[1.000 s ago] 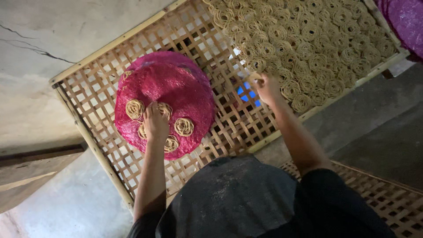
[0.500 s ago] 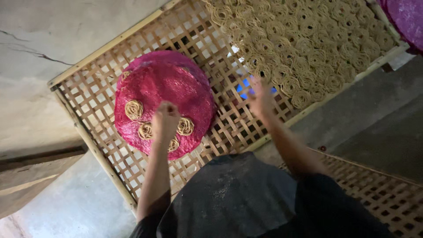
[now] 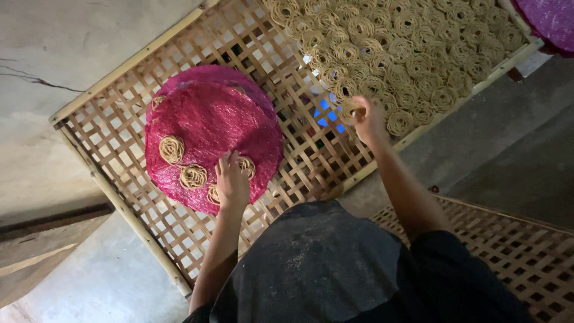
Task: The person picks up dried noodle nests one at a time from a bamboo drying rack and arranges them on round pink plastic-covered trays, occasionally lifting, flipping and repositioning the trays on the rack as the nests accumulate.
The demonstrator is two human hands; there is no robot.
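Left hand (image 3: 232, 179) lies open on the pink round mat (image 3: 209, 128) beside noodle coils (image 3: 182, 167); right hand (image 3: 366, 116) pinches one noodle nest (image 3: 350, 109) over the bamboo lattice tray (image 3: 287, 66).

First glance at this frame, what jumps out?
The round bright pink woven mat stands out first, lying on the left of the pale bamboo lattice tray with a few tan noodle coils on it; the left hand rests at its near edge. Next, the dense field of tan spiral noodle coils filling the tray's upper right, where the right hand holds one coil at its edge.
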